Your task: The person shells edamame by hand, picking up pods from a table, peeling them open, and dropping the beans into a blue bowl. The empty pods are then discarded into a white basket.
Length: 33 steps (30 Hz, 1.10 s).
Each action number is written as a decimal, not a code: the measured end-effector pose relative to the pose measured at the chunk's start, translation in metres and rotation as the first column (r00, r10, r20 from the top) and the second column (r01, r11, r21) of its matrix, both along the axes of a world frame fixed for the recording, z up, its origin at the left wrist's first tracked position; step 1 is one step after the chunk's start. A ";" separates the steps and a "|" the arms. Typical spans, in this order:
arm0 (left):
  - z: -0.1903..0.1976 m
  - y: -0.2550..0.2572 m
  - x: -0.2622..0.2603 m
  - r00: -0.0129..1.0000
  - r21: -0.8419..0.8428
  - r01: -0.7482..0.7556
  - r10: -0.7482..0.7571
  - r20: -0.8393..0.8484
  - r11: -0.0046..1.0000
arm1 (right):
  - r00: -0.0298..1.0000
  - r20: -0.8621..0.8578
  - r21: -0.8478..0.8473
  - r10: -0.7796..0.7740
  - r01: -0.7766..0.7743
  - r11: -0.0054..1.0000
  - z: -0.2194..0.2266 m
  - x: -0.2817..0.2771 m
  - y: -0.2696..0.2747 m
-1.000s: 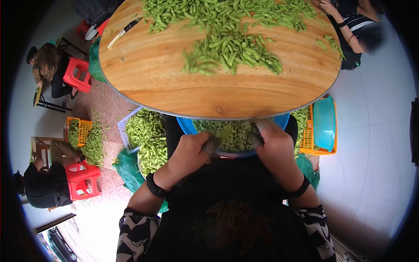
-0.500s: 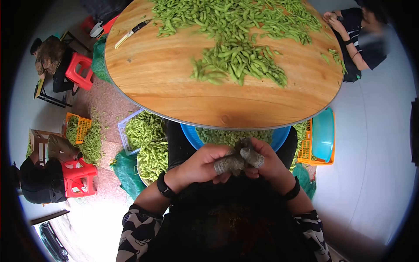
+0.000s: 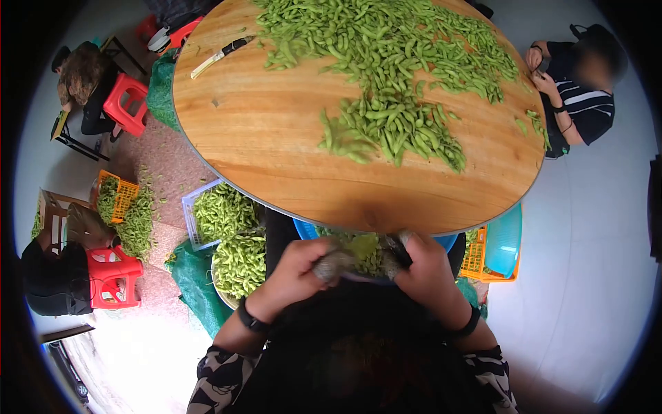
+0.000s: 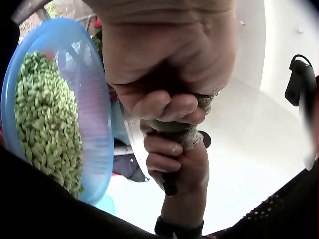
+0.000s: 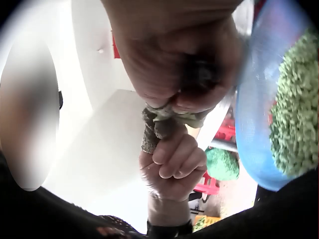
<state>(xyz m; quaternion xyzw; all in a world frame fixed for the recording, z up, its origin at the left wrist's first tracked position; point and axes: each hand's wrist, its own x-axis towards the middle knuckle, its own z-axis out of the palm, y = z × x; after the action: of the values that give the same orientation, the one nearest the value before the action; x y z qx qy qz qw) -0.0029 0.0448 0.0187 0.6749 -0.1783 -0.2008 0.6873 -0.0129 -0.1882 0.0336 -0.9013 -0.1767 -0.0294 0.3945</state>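
In the head view my left hand (image 3: 298, 270) and right hand (image 3: 427, 269) face each other at the table's near edge, with a blurred light green pod (image 3: 363, 244) between them. The left wrist view has my left hand (image 4: 169, 69) curled close above my right hand (image 4: 180, 162), which grips a small dark object (image 4: 170, 184). Grey wrapping covers the thumbs. Pinched green pod material (image 5: 192, 118) shows between the hands in the right wrist view. Below them a blue bowl (image 4: 94, 114) holds shelled green beans (image 4: 47, 124).
Pods (image 3: 400, 124) are heaped on the round wooden table (image 3: 276, 152), where a knife (image 3: 222, 56) lies at the left. A lilac crate (image 3: 193, 219) and green sack (image 3: 200, 279) stand left; an orange crate (image 3: 474, 259) right. People sit on both sides.
Half a second ago my hands met nearer my body; now they are slightly apart at the table's edge, with a pod showing between them. The table sits lower in the head view.
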 end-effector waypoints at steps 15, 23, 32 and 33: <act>-0.011 0.112 0.014 0.378 0.390 -0.920 0.341 0.861 0.034 | 0.959 0.282 -0.300 -0.021 0.109 0.948 0.000 0.127 0.057; 0.009 0.002 0.036 0.900 0.019 -0.411 0.402 0.167 0.912 | 0.826 -0.521 0.563 0.214 0.144 0.814 0.029 0.070 0.024; 0.009 -0.022 0.031 0.931 -0.213 -0.132 0.047 -0.363 0.968 | 0.879 -0.443 0.450 0.174 0.051 0.891 0.023 0.026 0.009; 0.007 -0.025 0.029 0.958 -0.198 -0.120 0.061 -0.282 0.973 | 0.882 -0.424 0.486 0.206 0.030 0.873 0.024 0.023 0.011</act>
<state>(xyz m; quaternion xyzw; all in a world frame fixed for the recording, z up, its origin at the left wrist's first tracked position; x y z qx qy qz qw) 0.0258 0.0200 0.0261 0.5706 -0.0708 -0.2403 0.7821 0.0105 -0.1769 0.0579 -0.7466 -0.1066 0.1618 0.6365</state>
